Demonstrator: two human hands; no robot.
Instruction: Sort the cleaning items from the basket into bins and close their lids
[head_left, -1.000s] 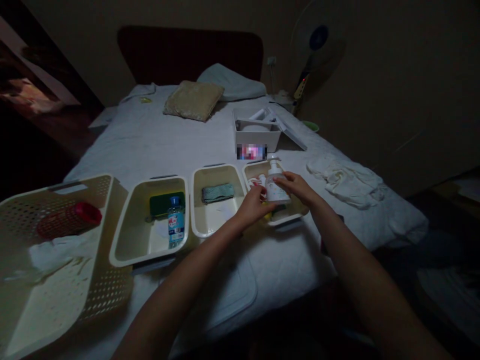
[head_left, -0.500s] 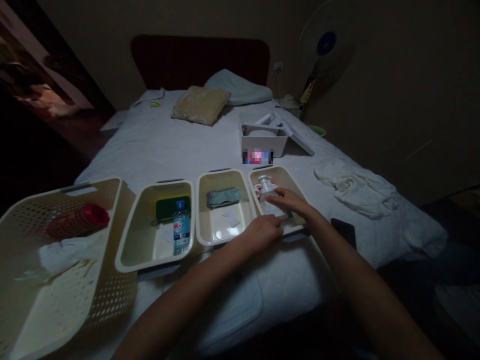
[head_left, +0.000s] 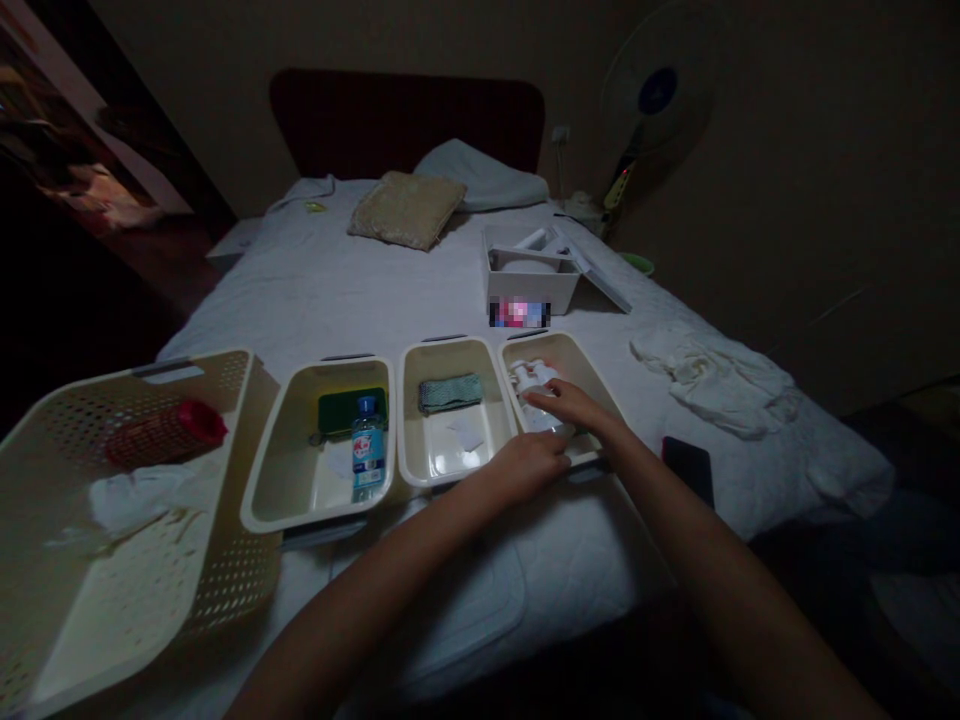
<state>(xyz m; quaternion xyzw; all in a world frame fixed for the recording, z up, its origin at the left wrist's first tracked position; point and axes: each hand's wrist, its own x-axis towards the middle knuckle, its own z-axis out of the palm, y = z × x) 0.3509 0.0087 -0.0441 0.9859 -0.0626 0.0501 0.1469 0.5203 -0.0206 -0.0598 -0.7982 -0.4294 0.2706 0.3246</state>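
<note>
My right hand (head_left: 576,405) reaches into the rightmost cream bin (head_left: 592,365), its fingers closed around a clear bottle (head_left: 541,418) that leans low in the bin. White bottle tops (head_left: 529,372) show just beyond the fingers. My left hand (head_left: 531,465) is over the near left rim of the same bin, fingers curled down by the bottle's lower end; what they hold, if anything, is hidden. The middle bin (head_left: 411,465) to the left contains a folded green cloth (head_left: 451,393) and a paper slip (head_left: 466,434).
Farther left, another bin (head_left: 259,500) holds a blue-capped bottle (head_left: 367,450) and a green pad (head_left: 341,411). A large perforated basket (head_left: 232,575) stands at the left edge. Behind is a grey box (head_left: 536,290); a phone (head_left: 688,470) and crumpled cloth (head_left: 712,385) lie right.
The clear bottle has tipped lower into the right bin, with my right hand still on it. My left hand stays beside it. The view has shifted slightly.
</note>
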